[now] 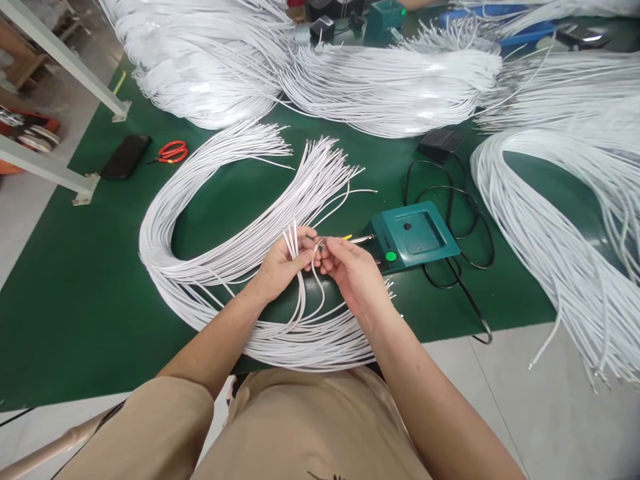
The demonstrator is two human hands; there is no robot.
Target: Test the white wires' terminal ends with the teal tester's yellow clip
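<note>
Several white cables (301,297) run up through my left hand (286,263), whose fingers are closed around them. My right hand (353,267) pinches the end of one of these cables, close against the left fingertips. The exact tip is too small to make out. Just right of my fingers, a thin metal rod (363,239) sticks out of a green box-shaped device (413,230) with a green button. Beneath and behind my hands lies a big curved bundle of white cables (159,227), its ends fanned out.
Orange-handled scissors (173,152) and a black phone-like case (126,157) lie at the left. Large cable heaps (390,87) fill the back. Another bundle (530,200) hangs over the right table edge. A black cord (493,233) loops behind the device. White posts (55,170) stand at left.
</note>
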